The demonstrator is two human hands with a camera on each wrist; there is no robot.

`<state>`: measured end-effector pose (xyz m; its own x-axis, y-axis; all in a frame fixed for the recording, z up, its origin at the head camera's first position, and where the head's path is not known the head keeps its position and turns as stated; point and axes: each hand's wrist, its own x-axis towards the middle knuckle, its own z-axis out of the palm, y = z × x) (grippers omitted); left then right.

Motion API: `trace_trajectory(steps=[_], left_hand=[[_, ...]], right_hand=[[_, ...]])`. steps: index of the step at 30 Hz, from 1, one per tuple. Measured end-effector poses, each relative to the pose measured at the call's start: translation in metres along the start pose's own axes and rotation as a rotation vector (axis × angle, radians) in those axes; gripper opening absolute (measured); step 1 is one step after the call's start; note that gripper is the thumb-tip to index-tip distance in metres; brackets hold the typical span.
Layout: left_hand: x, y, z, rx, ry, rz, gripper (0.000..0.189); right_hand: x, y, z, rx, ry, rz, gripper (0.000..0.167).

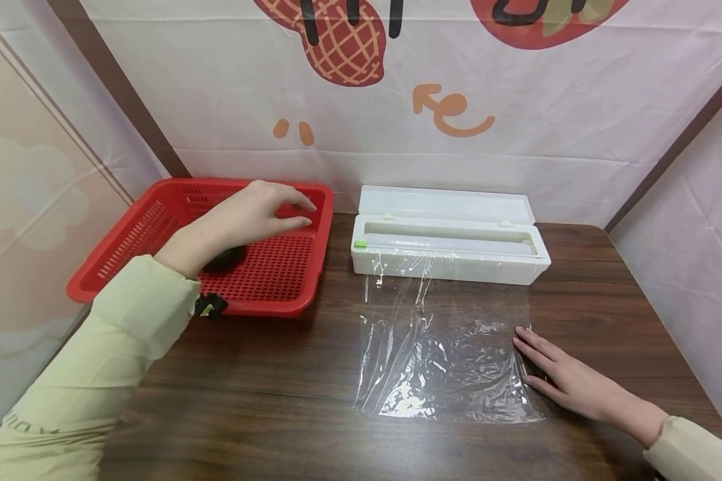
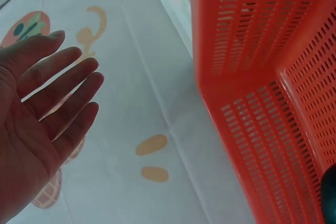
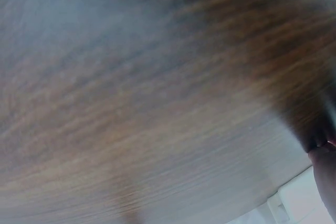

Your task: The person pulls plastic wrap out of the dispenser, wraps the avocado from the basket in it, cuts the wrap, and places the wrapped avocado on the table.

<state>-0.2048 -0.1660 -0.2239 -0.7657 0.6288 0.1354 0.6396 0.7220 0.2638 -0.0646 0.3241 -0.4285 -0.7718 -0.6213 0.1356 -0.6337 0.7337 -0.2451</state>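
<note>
- Hovering over the red basket, the left hand has relaxed fingers and holds nothing; a dark, rounded object lies inside, partly hidden by the forearm.
- Lying by the right edge of the clear film, the right hand has extended fingers and grips nothing; its fingertips seem to touch that edge, though the right wrist view is too blurred to confirm.
- The film spreads over the table, attached to the white dispenser box; its wrinkles could fold and cling together if the fingers drag sideways.
- With only light contact, the sheet's loose front edge might curl; a hard tug could shift the box.
</note>
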Motion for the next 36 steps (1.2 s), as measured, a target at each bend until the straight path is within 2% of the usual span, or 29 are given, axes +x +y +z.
trace_trajectory(steps=[10,20,36], left_hand=[[0.007,-0.016,-0.002,-0.004,-0.028,-0.074,0.026],[0.011,-0.029,-0.001,-0.019,-0.022,-0.104,0.024],[0.016,-0.053,-0.003,-0.045,-0.052,-0.205,0.026]], right_hand=[[0.0,-0.001,-0.002,0.009,-0.005,0.01,0.061],[0.0,-0.003,-0.002,0.014,-0.013,0.023,0.06],[0.0,-0.002,-0.003,0.015,-0.003,0.011,0.06]])
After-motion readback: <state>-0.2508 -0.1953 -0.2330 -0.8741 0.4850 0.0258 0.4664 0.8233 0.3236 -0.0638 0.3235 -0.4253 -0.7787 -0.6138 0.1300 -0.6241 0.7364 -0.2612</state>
